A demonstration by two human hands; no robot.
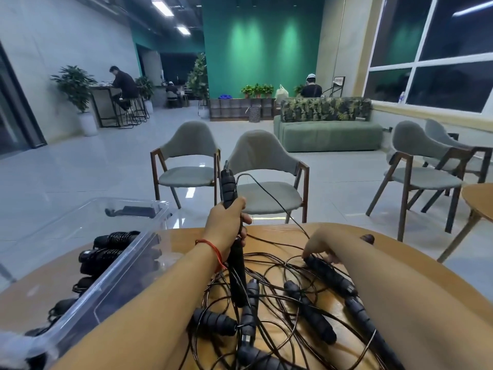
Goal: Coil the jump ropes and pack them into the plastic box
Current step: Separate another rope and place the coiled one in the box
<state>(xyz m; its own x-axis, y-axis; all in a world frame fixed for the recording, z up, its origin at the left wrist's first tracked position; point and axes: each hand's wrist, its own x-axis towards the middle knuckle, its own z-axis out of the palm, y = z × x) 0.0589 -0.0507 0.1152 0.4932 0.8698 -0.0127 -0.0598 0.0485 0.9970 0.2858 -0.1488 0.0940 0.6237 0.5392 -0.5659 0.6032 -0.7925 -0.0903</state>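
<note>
Roughly partway, I'd judge: the clear plastic box (120, 265) at my near left already holds several bundled ropes (112, 240), black grips stacked along its right wall, but a big loose tangle (266, 289) of jump ropes lies on the wooden table (181, 239) right in front of me, not coiled, not packed. My left hand (226, 225) is fisted round an upright handle (228, 188), black ribbed foam with a metal swivel at the top. More black handle shows below the fist, and I cannot tell if that is the same one or a second. A thin cable (266, 194) leaves the top, arcs right and drops to the table near my right hand (320, 247). That hand is down on the far end of a lying handle (330, 275), fingers bent onto it. It's blurred, so pinching or only touching, cannot tell. Ropes look the same all over: thin dark glossy cord in springy loops crossing each other many times, with ribbed foam grips scattered through, at least six loose ones in view. Left to do, as I read it: free this rope from the pile, coil it, box it, then repeat for the rest. Snagging looks likely since the cords overlap heavily.
</note>
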